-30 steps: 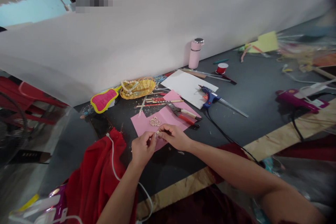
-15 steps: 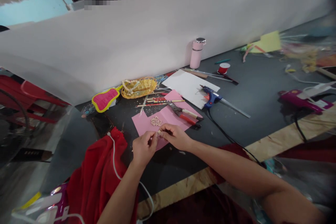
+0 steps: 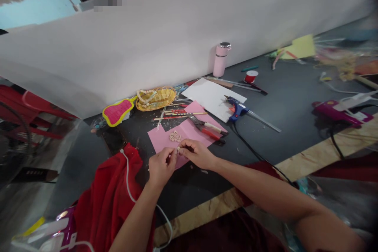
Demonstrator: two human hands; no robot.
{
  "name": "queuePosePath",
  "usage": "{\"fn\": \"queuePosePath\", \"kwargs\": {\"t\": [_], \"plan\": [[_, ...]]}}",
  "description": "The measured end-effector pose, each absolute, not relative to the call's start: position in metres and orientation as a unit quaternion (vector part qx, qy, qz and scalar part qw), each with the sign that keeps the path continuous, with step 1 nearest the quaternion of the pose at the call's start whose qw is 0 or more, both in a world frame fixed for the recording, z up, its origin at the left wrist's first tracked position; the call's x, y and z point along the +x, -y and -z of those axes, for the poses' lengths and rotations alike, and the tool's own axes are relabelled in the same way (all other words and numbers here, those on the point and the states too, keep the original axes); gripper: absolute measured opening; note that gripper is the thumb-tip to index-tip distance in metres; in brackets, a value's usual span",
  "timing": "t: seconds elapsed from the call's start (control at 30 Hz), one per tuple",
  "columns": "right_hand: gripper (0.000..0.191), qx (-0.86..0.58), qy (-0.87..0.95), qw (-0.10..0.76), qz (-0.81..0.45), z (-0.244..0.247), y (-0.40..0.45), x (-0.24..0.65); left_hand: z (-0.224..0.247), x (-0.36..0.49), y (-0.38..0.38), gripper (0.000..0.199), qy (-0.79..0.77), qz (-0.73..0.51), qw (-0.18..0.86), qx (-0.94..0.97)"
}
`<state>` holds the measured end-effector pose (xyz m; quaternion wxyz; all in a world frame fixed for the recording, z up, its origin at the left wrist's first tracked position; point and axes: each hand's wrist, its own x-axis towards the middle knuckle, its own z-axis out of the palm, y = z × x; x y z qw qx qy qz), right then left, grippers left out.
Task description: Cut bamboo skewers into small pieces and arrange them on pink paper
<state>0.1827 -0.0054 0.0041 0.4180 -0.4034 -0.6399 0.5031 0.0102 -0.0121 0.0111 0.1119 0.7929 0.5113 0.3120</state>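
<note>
My left hand (image 3: 162, 164) and my right hand (image 3: 197, 154) meet tip to tip over the near edge of a pink paper sheet (image 3: 156, 137). Both are closed in a pinch around a small pale piece (image 3: 178, 149), mostly covered by the fingertips. It resembles the short pale pieces (image 3: 175, 136) heaped on the paper just beyond my hands. Pliers (image 3: 203, 126) with one red and one white handle lie across the paper, to the right of the heap. Several thin sticks (image 3: 174, 115) with red and dark markings rest behind it.
Behind are a wicker basket (image 3: 168, 96) holding a strand and a pink bottle (image 3: 219, 61). A blue glue gun (image 3: 236, 110) lies on white paper (image 3: 203, 90), its cord running to the front edge. Red cloth (image 3: 103, 189) and a phone (image 3: 114, 140) are at left.
Both hands keep the same pinch at the same spot. The view has shifted very slightly; nothing else visibly moves.
</note>
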Motion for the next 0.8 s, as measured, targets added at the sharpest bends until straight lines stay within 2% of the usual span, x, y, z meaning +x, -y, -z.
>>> {"fn": "queuePosePath", "kwargs": {"t": [0.8], "plan": [[0.026, -0.408, 0.628, 0.420, -0.512, -0.0065, 0.0056, 0.1825, -0.0085, 0.0091, 0.0120, 0.019, -0.518, -0.299, 0.097, 0.795]]}}
